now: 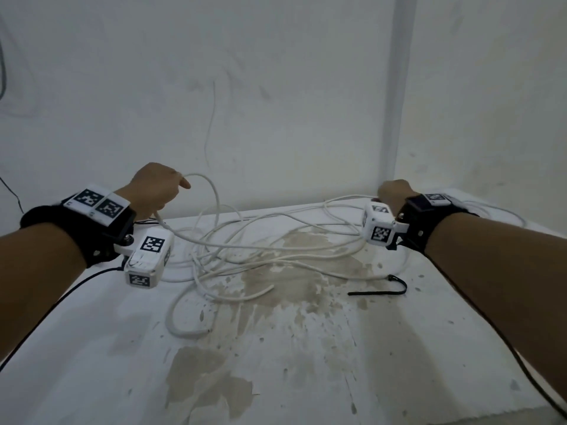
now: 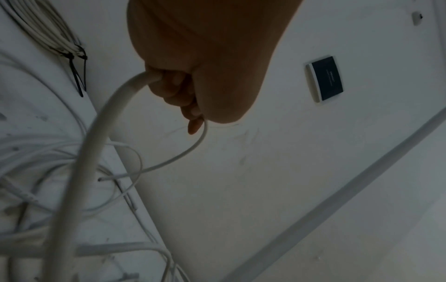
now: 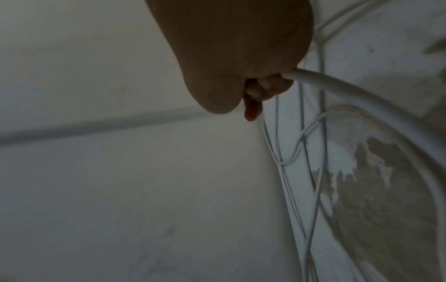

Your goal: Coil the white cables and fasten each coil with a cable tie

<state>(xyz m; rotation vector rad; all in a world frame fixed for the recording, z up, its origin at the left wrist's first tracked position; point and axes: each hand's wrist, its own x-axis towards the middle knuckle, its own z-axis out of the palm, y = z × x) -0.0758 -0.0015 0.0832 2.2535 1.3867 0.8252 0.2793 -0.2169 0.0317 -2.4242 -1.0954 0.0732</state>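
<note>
A loose tangle of white cable (image 1: 233, 259) sprawls over the stained white table (image 1: 306, 348). My left hand (image 1: 156, 188) is raised at the back left and grips a strand of it, fingers curled round the cable (image 2: 113, 106). My right hand (image 1: 392, 191) is at the back right, fist closed on another stretch of cable (image 3: 337, 85). A black cable tie (image 1: 383, 288) lies flat on the table to the right of the tangle. In the left wrist view a finished coil (image 2: 43, 28) bound with black ties (image 2: 79, 72) lies at the upper left.
A white wall (image 1: 276, 87) rises right behind the table, with a vertical conduit (image 1: 395, 87) at the right. A dark wall plate (image 2: 325, 78) shows in the left wrist view. A brown stain (image 1: 291, 265) covers the table's middle. Thin black wires run from both wrist cameras.
</note>
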